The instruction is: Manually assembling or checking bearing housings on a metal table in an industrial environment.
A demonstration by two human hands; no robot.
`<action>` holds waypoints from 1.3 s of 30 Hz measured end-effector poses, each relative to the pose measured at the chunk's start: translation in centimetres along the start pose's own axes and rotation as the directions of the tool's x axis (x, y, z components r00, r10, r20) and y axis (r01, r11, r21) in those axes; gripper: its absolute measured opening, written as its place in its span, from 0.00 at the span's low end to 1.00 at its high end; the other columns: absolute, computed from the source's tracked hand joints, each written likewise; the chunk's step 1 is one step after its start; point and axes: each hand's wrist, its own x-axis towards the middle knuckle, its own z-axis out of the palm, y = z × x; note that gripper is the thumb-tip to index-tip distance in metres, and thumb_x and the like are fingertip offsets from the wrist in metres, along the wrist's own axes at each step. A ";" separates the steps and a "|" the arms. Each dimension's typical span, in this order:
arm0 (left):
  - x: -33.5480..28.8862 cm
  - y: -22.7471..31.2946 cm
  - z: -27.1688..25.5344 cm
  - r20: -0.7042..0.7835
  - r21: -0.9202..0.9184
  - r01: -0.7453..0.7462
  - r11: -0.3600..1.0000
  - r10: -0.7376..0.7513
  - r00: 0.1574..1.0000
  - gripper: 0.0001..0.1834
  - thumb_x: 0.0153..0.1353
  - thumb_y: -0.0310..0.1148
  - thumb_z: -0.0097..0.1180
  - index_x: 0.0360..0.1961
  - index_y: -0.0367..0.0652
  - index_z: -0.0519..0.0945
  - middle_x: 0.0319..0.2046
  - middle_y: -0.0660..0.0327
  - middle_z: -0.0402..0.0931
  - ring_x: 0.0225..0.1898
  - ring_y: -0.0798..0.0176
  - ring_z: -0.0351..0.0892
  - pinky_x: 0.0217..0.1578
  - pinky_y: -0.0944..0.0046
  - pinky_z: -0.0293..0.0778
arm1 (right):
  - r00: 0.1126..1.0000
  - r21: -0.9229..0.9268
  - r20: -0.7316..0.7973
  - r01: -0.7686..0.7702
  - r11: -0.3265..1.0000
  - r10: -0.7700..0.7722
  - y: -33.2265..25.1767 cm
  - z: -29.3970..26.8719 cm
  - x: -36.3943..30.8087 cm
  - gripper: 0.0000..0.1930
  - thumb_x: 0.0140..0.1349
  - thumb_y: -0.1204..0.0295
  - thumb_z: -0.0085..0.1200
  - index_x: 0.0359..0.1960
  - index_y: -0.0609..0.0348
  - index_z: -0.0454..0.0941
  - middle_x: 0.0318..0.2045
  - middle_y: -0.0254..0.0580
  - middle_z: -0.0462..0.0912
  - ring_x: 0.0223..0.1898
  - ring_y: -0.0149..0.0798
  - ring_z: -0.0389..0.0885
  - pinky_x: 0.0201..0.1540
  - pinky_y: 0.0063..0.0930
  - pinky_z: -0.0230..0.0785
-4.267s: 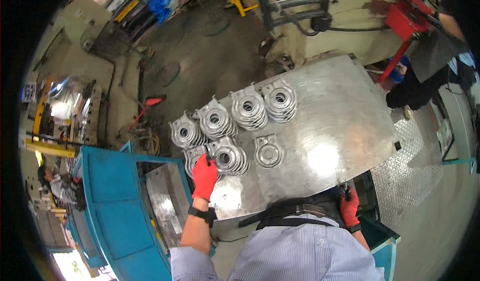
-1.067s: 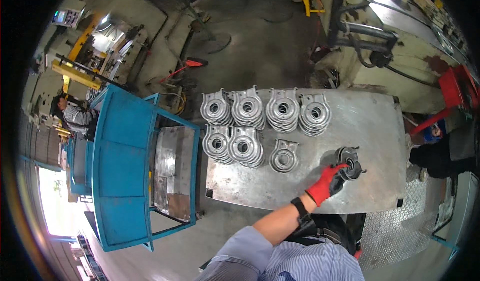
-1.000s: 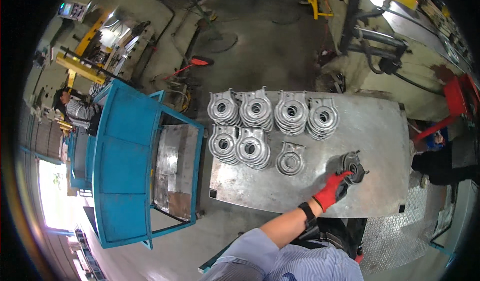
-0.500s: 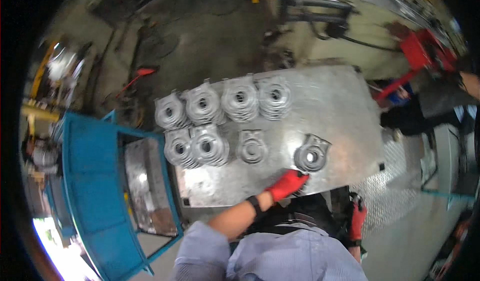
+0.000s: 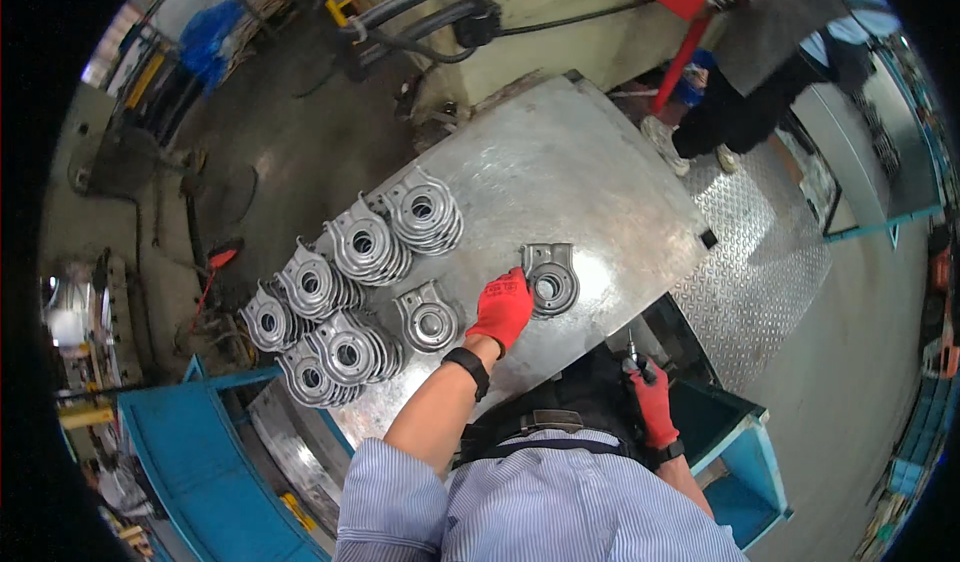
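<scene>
A grey metal bracket (image 5: 549, 297) with a ring-shaped middle and a square tab lies on the metal table (image 5: 620, 202). My left hand (image 5: 503, 309), in a red glove, has its fingers closed at the bracket's left edge, by the tab. Low at the table's near edge, my right hand (image 5: 654, 402), also red-gloved, grips a slim dark-and-silver hand tool (image 5: 636, 362) with a thin tip pointing away from me. Left of my left hand lies another such bracket (image 5: 429, 319), apart from the rest.
Several stacks of the same brackets (image 5: 366, 245) stand at the table's left. A blue metal frame (image 5: 200, 442) is at lower left, a blue bin (image 5: 745, 482) by my right arm. Beyond the right edge, a person (image 5: 780, 72) stands near the tread-plate floor (image 5: 750, 252).
My view has turned, so the table now sits slanted. My left hand has shifted from the bracket's near side to its left edge. My right hand still holds the tool.
</scene>
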 end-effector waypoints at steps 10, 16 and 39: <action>2.8 5.8 0.2 0.118 0.078 -0.090 0.993 0.081 0.990 0.11 0.55 0.33 0.47 0.29 0.38 0.79 0.31 0.45 0.79 0.35 0.43 0.79 0.37 0.48 0.74 | 0.989 0.061 -0.150 0.018 0.998 -0.008 -0.5 0.6 -0.8 0.16 0.54 0.79 0.53 0.46 0.66 0.74 0.34 0.38 0.81 0.38 0.29 0.76 0.43 0.24 0.67; 1.0 4.0 -1.7 0.079 0.039 -0.143 0.989 0.140 0.987 0.18 0.57 0.44 0.51 0.34 0.37 0.73 0.30 0.44 0.78 0.34 0.42 0.78 0.38 0.48 0.72 | 0.995 0.073 -0.095 0.004 0.997 0.003 0.5 0.4 -1.5 0.18 0.54 0.78 0.54 0.48 0.64 0.74 0.35 0.38 0.81 0.38 0.29 0.76 0.45 0.24 0.67; -7.6 2.2 1.0 0.474 -0.787 0.519 0.333 -0.211 0.855 0.11 0.59 0.33 0.58 0.32 0.33 0.77 0.27 0.63 0.76 0.26 0.69 0.75 0.28 0.65 0.73 | 0.964 -0.394 0.197 0.246 0.885 -0.180 0.3 4.7 -0.9 0.20 0.51 0.73 0.55 0.49 0.57 0.71 0.43 0.51 0.76 0.45 0.55 0.74 0.47 0.43 0.68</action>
